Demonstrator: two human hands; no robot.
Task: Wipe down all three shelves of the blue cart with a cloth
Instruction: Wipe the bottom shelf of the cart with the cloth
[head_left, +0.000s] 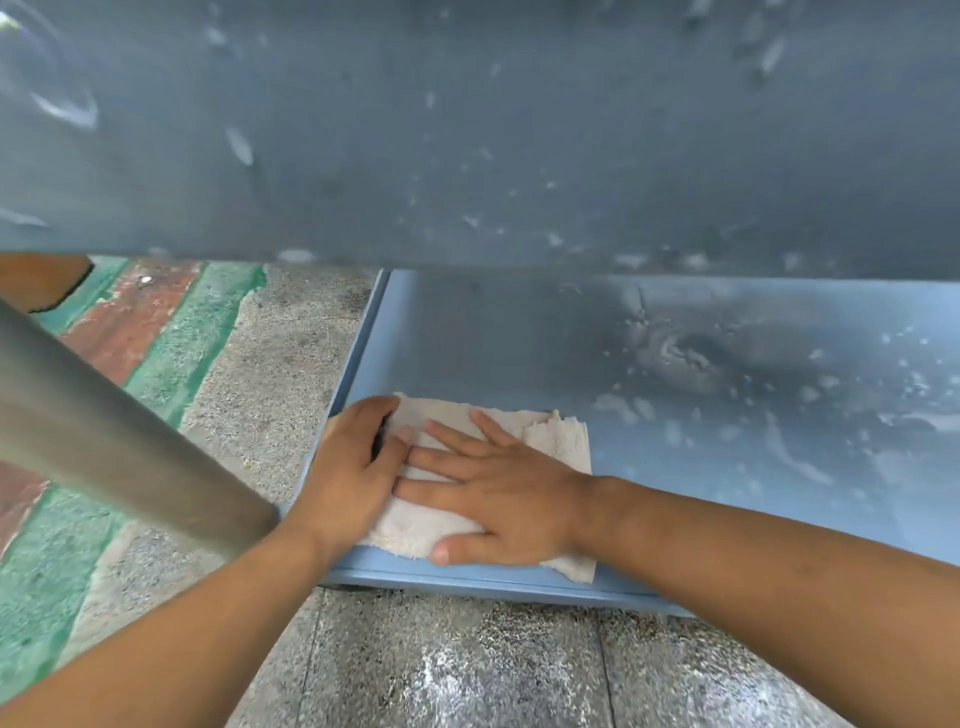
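Fingers (498, 430) of the right hand (498, 493) are lying straight, pressing the cloth (566, 447) flat at the near-left corner of the shelf (519, 338); the left hand (348, 462) is gripping its edge, steadying it.

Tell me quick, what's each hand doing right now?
Left hand: closed, fingers curled on the cloth's left edge.
Right hand: open, pressing flat on the cloth.

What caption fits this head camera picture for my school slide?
Left hand gripping and right hand pressing flat a white cloth in the left front corner of the blue cart's lower shelf.
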